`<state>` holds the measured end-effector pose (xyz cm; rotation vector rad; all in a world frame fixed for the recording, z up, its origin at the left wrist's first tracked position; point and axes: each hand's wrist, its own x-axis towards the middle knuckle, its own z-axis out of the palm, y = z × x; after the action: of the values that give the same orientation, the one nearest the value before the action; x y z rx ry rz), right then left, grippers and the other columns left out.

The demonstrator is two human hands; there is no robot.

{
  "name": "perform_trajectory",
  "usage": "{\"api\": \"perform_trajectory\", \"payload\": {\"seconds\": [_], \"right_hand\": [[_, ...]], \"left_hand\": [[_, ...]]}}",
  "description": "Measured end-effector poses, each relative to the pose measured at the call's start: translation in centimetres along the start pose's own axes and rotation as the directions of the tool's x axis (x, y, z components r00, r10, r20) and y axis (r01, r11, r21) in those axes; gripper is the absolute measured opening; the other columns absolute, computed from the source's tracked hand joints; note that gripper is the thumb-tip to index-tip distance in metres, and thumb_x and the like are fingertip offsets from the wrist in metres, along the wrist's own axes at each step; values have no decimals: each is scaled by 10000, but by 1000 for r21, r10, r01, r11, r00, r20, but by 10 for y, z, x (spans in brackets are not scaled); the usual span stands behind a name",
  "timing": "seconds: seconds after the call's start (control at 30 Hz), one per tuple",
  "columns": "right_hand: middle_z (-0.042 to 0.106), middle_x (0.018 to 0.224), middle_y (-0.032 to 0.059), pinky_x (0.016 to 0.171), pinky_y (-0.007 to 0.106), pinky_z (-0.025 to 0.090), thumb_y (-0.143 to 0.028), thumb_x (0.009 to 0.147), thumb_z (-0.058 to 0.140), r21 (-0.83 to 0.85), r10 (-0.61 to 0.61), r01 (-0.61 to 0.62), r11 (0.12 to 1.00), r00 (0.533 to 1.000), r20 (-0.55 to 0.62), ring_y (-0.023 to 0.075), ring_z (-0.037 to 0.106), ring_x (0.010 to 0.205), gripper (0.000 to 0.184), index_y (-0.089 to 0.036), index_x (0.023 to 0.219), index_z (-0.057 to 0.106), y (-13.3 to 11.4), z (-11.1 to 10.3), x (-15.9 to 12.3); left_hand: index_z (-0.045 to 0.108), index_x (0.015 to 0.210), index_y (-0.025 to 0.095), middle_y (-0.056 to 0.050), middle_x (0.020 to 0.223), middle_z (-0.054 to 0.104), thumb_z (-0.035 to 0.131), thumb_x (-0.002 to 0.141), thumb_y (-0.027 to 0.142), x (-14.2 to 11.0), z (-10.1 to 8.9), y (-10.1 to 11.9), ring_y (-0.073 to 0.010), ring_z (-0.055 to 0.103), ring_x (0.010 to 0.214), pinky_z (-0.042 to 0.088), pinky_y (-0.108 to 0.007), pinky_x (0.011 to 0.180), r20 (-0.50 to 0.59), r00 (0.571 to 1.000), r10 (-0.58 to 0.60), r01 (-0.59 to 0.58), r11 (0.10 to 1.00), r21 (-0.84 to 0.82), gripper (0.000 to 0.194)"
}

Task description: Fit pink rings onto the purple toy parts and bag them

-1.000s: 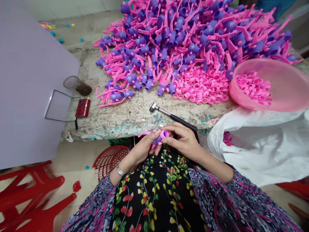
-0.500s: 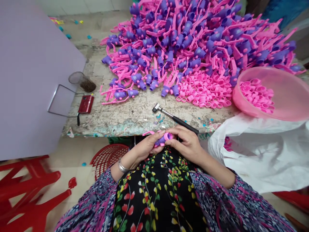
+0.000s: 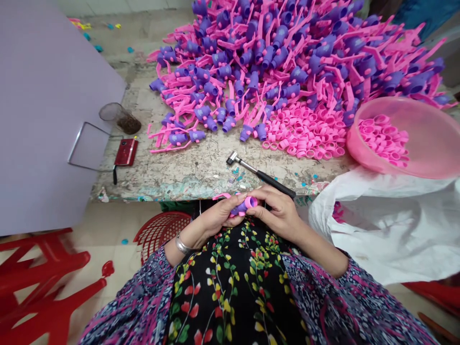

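Observation:
Over my lap, both hands hold one small purple toy part [image 3: 241, 207] with a pink ring [image 3: 250, 201] on its end and a pink strip sticking out to the left. My left hand [image 3: 218, 215] wraps the purple body from below. My right hand [image 3: 278, 211] pinches the pink ring end with thumb and fingers. Just beyond my hands, a small hammer [image 3: 259, 175] with a black handle lies on the worn table [image 3: 187, 172].
A big heap of purple and pink toy parts [image 3: 287, 57] covers the far table, with loose pink rings [image 3: 302, 134] in front. A pink bowl [image 3: 424, 129] of rings and a white sack [image 3: 388, 225] sit right. A red phone [image 3: 125, 152], a clear cup [image 3: 118, 117], a red basket [image 3: 161, 232] and red stools [image 3: 43, 282] are left.
The view shifted slightly; my hands stay at my lap on the same part, fingers adjusting a little around the pink ring.

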<state>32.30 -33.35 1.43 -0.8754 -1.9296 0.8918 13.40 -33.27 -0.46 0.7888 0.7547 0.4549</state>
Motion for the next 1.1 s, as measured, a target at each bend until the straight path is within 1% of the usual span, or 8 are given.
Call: {"api": "perform_trajectory", "payload": {"seconds": [0.17, 0.33, 0.5, 0.6, 0.73, 0.83, 0.97, 1.1], "right_hand": [[713, 923, 41, 766, 324, 531, -335, 932, 619, 3, 7, -7, 1000, 1000, 6, 183, 660, 848, 221, -249, 1128, 674, 2, 0, -2], [712, 933, 46, 776, 323, 529, -305, 922, 636, 10, -14, 14, 1000, 1000, 5, 184, 661, 863, 226, -238, 1135, 664, 4, 0, -3], [721, 938, 48, 783, 333, 534, -318, 933, 614, 2, 5, -5, 1000, 1000, 14, 189, 668, 868, 218, -243, 1129, 673, 4, 0, -2], [722, 937, 45, 777, 330, 536, -326, 924, 628, 23, 13, -13, 1000, 1000, -3, 185, 669, 864, 216, -246, 1118, 680, 4, 1, -2], [710, 937, 48, 774, 343, 540, -362, 905, 652, 58, 69, -66, 996, 995, -66, 193, 666, 868, 234, -257, 1111, 689, 5, 5, -4], [678, 885, 36, 738, 331, 534, -368, 887, 676, 76, 95, -87, 993, 990, -103, 182, 644, 820, 267, -252, 1128, 689, 6, 9, -6], [621, 819, 12, 668, 295, 510, -334, 881, 688, 87, 99, -89, 992, 988, -119, 150, 591, 721, 293, -240, 1159, 684, 7, 12, -7], [624, 818, 11, 660, 291, 508, -343, 886, 681, 85, 97, -87, 993, 987, -126, 150, 582, 716, 290, -243, 1159, 684, 8, 13, -7]], "left_hand": [[463, 724, 195, 95, 425, 286, 463, 864, 686, 0, 0, -1, -46, 155, 360, 93, -244, 393, 18, 1000, 8, -8, 1000, -5, 511], [460, 724, 194, 97, 426, 275, 461, 871, 682, 0, -1, 0, -45, 150, 363, 81, -244, 399, 25, 1000, -5, 5, 1000, -1, 510], [472, 731, 189, 95, 441, 286, 457, 874, 679, 0, -2, -2, -45, 152, 371, 90, -239, 398, 23, 1000, 1, -1, 1000, -5, 511], [473, 729, 186, 93, 439, 283, 443, 887, 668, 0, -2, -4, -47, 155, 375, 99, -240, 401, 16, 1000, 3, -3, 1000, 6, 508], [460, 723, 186, 89, 459, 291, 432, 906, 645, 0, -1, -5, -46, 158, 386, 97, -235, 404, -24, 999, 48, -48, 999, 3, 494], [465, 742, 186, 90, 463, 299, 432, 914, 635, 0, 1, -5, -49, 165, 392, 104, -230, 404, -45, 997, 68, -68, 998, 5, 482], [470, 747, 185, 88, 448, 314, 418, 919, 639, -1, 1, -5, -51, 176, 385, 109, -232, 400, -61, 995, 73, -73, 997, 3, 488], [462, 746, 188, 89, 444, 321, 431, 911, 645, -1, 0, -6, -51, 178, 379, 106, -231, 396, -62, 995, 78, -79, 997, -14, 487]]}}
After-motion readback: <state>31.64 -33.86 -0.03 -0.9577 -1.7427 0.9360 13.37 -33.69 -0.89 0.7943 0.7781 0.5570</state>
